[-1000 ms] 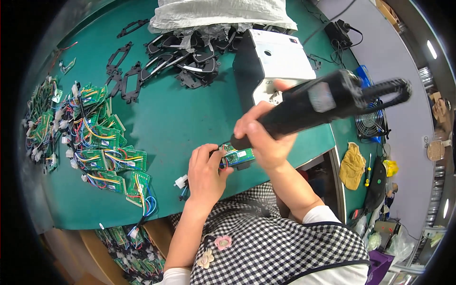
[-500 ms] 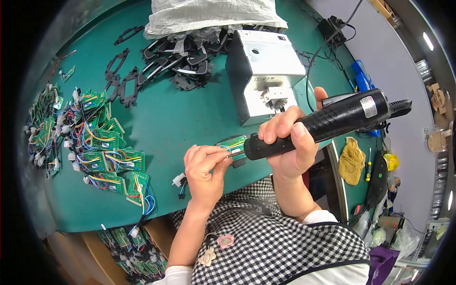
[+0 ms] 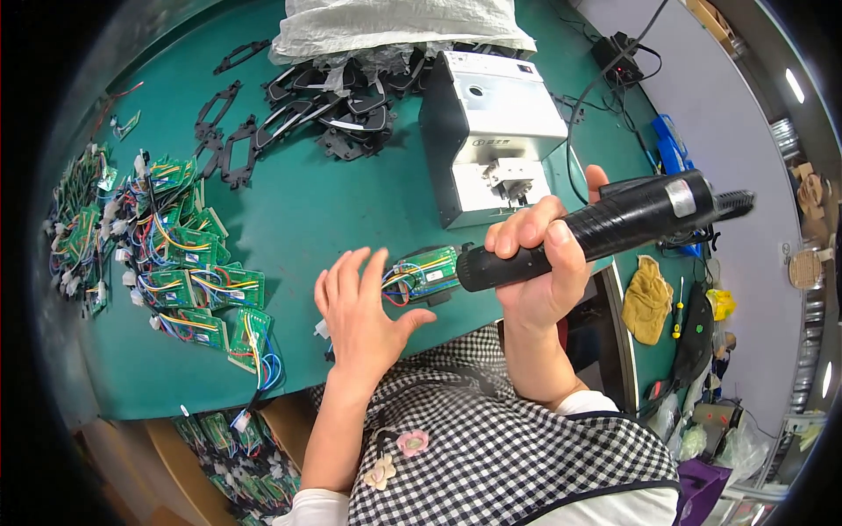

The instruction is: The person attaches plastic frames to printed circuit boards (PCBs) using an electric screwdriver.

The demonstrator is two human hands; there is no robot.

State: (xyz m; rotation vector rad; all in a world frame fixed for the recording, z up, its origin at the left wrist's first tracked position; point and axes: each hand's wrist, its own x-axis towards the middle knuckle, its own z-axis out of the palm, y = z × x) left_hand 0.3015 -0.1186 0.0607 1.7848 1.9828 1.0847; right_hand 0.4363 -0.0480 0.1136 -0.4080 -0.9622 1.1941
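A green circuit board (image 3: pixel 443 273) with coloured wires lies in a black frame (image 3: pixel 430 300) on the green surface (image 3: pixel 307 219), on the near side of the white machine (image 3: pixel 502 101) and slightly to its left. A black power screwdriver (image 3: pixel 618 223) slants across the space nearest the machine's front, its nose over the board's right end; the tip is hidden, so I cannot tell whether it touches. The right hand (image 3: pixel 548 254), just in front of the machine, has its fingers wrapped firmly around the screwdriver's body. The left hand (image 3: pixel 361 307), nearer the person than the machine and left of it, has its fingers spread wide, with the thumb well apart and nothing visible in its grasp. It is just beside the board's wires; I cannot tell whether it touches them. A white connector (image 3: pixel 322 329) peeks out at that hand's outer edge, farther left of the machine.

Left of the machine lies a heap of dark plastic parts (image 3: pixel 364 118), with flat black frames (image 3: pixel 239 156) farther left and a white sack (image 3: pixel 403 26) behind the heap. Well left of the machine, and nearer the person, wired boards (image 3: pixel 195 250) are piled. To the machine's right and nearer the person are a tan cloth (image 3: pixel 647 302) and a yellow-handled screwdriver (image 3: pixel 678 324).
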